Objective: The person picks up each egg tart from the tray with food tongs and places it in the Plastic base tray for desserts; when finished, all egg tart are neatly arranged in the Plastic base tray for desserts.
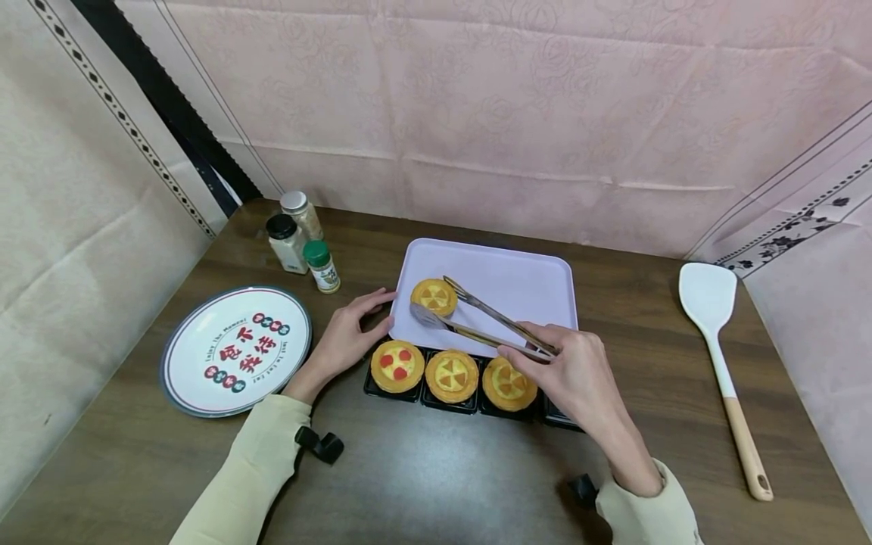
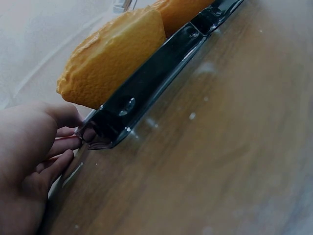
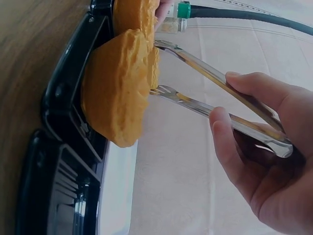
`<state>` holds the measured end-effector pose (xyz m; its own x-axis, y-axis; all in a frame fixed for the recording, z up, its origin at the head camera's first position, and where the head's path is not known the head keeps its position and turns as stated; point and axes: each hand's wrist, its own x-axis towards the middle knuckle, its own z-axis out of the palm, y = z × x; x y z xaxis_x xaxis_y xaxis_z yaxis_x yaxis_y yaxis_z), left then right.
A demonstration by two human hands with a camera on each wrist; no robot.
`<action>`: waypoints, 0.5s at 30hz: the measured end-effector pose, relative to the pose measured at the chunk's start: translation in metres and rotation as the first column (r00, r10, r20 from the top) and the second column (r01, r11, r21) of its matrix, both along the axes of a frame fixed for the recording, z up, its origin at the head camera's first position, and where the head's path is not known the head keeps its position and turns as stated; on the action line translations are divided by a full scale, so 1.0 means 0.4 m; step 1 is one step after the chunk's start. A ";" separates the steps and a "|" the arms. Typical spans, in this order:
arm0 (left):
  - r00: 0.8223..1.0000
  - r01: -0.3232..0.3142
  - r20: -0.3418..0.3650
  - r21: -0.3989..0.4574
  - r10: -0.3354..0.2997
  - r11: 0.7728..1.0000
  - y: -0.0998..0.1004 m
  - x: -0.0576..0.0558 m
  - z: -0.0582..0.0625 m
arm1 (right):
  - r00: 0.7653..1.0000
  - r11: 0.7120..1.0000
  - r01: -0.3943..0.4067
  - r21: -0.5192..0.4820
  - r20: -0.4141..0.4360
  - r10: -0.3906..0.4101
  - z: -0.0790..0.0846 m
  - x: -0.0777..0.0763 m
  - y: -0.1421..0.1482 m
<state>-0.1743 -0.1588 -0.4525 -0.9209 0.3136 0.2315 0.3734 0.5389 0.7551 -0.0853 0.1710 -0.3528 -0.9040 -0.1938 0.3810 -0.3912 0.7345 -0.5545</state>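
My right hand (image 1: 572, 371) grips a pair of metal tongs (image 1: 500, 309), with the thumb on one arm and fingers on the other. The tongs' tips lie apart on either side of a yellow tart (image 1: 434, 296) on the lilac tray (image 1: 524, 288). At the tray's left edge my left hand (image 1: 347, 333) rests with fingers and thumb extended, touching the rim. In front of the tray, a black compartment holder (image 1: 450, 405) bears a tart with red dots (image 1: 397, 366) and two plain yellow tarts (image 1: 452, 376). Its rightmost compartment (image 3: 63, 196) holds no tart.
A round plate with red lettering (image 1: 236, 351) lies at left. Behind it stand a green-capped jar (image 1: 322, 266), a black-capped jar (image 1: 287, 244) and a grey-capped jar (image 1: 303, 215). At far right lies a white spatula (image 1: 715, 333) with a wooden handle.
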 end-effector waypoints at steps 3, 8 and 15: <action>1.000 -0.003 -0.001 -0.003 0.003 1.000 0.000 0.000 0.000 | 1.000 1.000 0.003 -0.003 -0.011 -0.003 0.011 0.004 0.007; 1.000 -0.002 -0.005 -0.002 0.002 1.000 0.001 -0.001 0.002 | 0.996 0.999 0.051 -0.011 -0.074 -0.052 0.043 0.036 0.057; 1.000 -0.003 0.010 0.011 0.003 1.000 0.001 -0.002 0.003 | 0.983 0.989 0.145 -0.012 -0.117 -0.145 0.091 0.165 0.205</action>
